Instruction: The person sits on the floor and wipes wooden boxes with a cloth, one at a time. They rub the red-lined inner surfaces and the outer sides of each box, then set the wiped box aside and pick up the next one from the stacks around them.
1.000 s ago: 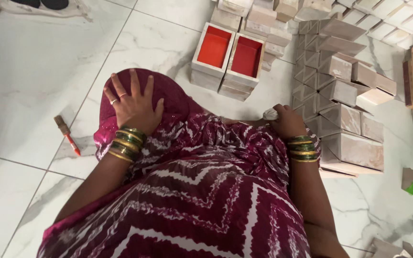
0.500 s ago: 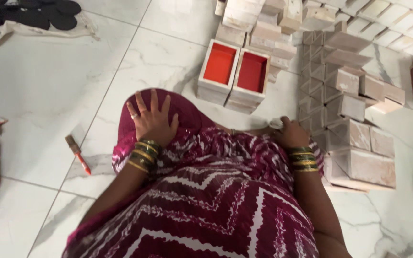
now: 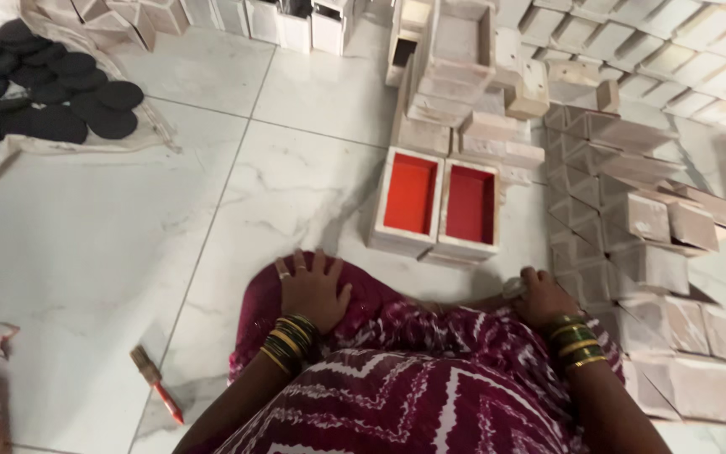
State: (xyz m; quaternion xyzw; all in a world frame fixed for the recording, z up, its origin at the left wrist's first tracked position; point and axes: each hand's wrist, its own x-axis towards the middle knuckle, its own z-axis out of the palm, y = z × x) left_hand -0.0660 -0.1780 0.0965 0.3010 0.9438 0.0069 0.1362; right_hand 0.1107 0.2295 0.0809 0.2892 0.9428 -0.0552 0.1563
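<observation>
On the white marble floor, your left hand (image 3: 313, 290) is lying flat on maroon patterned cloth (image 3: 397, 387), your right hand (image 3: 544, 298) is curling round a small pale object (image 3: 513, 288), nearer the two red-lined wooden boxes (image 3: 439, 202) ahead.

The left hand (image 3: 313, 290) lies flat, fingers spread, palm down on the knee. The right hand (image 3: 545, 298) is curled loosely, fingers bent, wrist straight.
</observation>
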